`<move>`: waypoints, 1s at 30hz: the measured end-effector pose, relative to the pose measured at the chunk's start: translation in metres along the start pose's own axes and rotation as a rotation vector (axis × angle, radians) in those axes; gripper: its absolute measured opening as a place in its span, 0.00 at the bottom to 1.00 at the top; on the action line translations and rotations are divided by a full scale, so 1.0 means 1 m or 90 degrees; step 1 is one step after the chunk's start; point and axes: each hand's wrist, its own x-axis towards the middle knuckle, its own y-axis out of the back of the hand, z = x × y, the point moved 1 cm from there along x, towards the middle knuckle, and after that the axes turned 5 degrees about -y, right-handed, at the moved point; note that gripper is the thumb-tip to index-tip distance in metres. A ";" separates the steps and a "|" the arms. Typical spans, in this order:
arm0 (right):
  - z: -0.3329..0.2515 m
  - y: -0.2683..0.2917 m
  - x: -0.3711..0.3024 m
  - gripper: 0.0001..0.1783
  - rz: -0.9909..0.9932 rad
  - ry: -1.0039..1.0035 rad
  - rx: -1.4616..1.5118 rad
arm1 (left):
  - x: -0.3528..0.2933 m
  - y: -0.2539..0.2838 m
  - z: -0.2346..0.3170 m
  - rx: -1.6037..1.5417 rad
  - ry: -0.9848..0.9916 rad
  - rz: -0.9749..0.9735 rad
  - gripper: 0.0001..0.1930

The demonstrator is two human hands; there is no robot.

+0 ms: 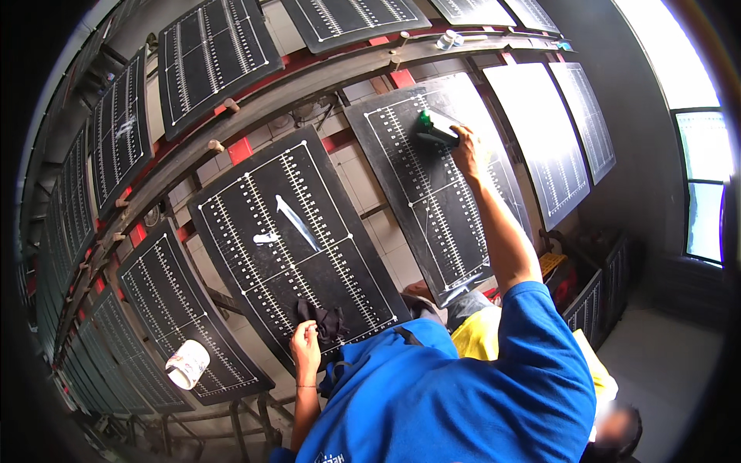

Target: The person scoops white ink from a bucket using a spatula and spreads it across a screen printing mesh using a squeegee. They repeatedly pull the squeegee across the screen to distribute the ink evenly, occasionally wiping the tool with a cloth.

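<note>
My right hand (469, 154) grips a dark tool (438, 136) with a bright green end (425, 118), held at the upper part of a black panel (451, 202) with white marked lines. The tool's exact kind is unclear. My left hand (306, 343) is closed on a crumpled black cloth (328, 322) at the near edge of the middle black panel (239, 270). That panel carries a long white smear (298, 224) and a shorter white smear (265, 238). Another pale smear (465, 290) lies at the near end of the right panel.
A white tub (187, 364) stands on the panel to the left (158, 274). More marked panels rest on red and grey racks around me. A small white jar (448, 40) sits on the long rail (332, 68). Another person (606, 386) in yellow is close at lower right.
</note>
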 end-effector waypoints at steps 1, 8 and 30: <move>0.001 0.003 -0.007 0.21 -0.017 0.016 0.003 | 0.000 0.000 0.000 0.000 0.005 0.000 0.09; 0.007 0.043 -0.084 0.21 -0.086 0.133 0.069 | 0.006 -0.003 -0.004 -0.025 0.020 -0.006 0.09; 0.176 0.026 -0.168 0.15 -0.529 -0.494 0.786 | -0.050 0.005 -0.064 -0.203 -0.076 0.218 0.10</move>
